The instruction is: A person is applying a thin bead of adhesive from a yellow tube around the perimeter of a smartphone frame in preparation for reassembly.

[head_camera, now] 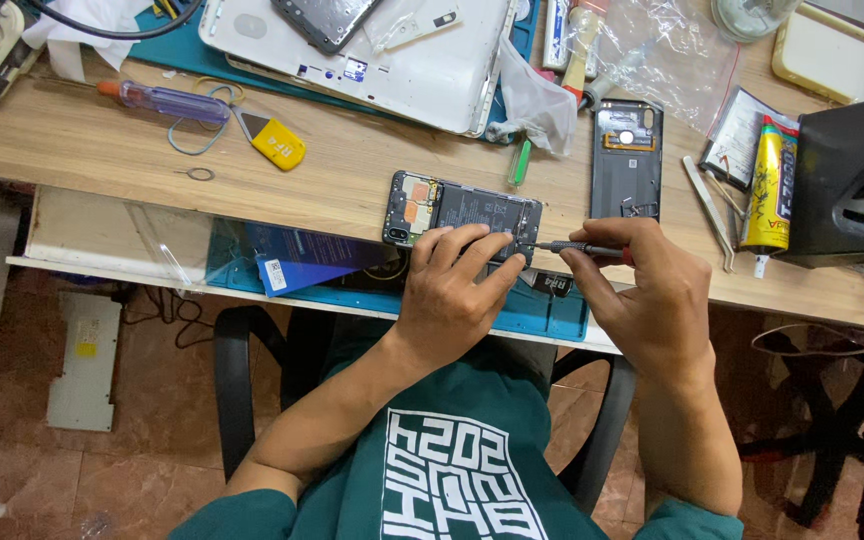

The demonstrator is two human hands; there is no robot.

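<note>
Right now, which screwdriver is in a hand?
The thin dark precision screwdriver, gripped by the right hand at the opened phone; the purple-handled one lies untouched.
</note>
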